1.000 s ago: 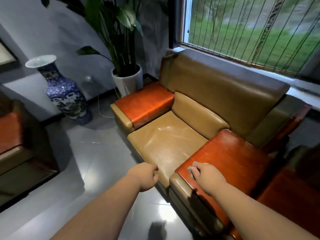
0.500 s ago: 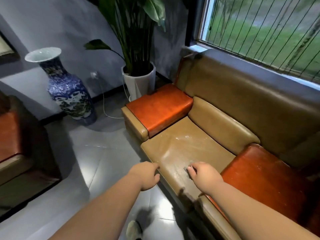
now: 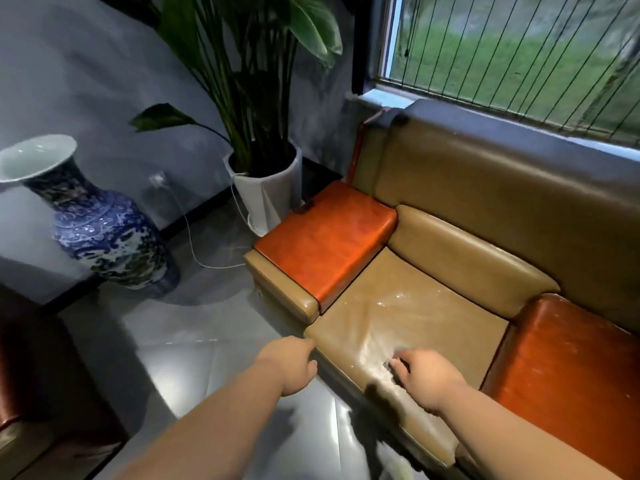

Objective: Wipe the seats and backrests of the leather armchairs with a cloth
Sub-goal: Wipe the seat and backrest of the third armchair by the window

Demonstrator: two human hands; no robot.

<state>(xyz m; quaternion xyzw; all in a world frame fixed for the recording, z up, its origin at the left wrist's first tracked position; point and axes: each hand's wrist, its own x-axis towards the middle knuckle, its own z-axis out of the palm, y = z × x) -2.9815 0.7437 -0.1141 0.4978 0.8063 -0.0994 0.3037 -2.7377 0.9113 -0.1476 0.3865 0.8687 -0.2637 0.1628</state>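
Leather armchair (image 3: 433, 271) — tan seat (image 3: 408, 327), tan backrest (image 3: 485, 188), orange-red armrest tops on both sides; set under the barred window (image 3: 519, 50), its front edge running diagonally from the far left armrest (image 3: 325, 244) toward the near right. Cloth (image 3: 401, 351) — a small grey wad, mostly hidden, on the seat's front part; its long axis cannot be told. Right hand (image 3: 427, 379) — fingers curled round the cloth, pressing it onto the seat. Left hand (image 3: 294, 367) — loosely curled, holding nothing, just off the seat's front corner above the grey floor (image 3: 194, 358). Blue-and-white vase (image 3: 100, 233) and potted plant (image 3: 263, 188) stand to the left.
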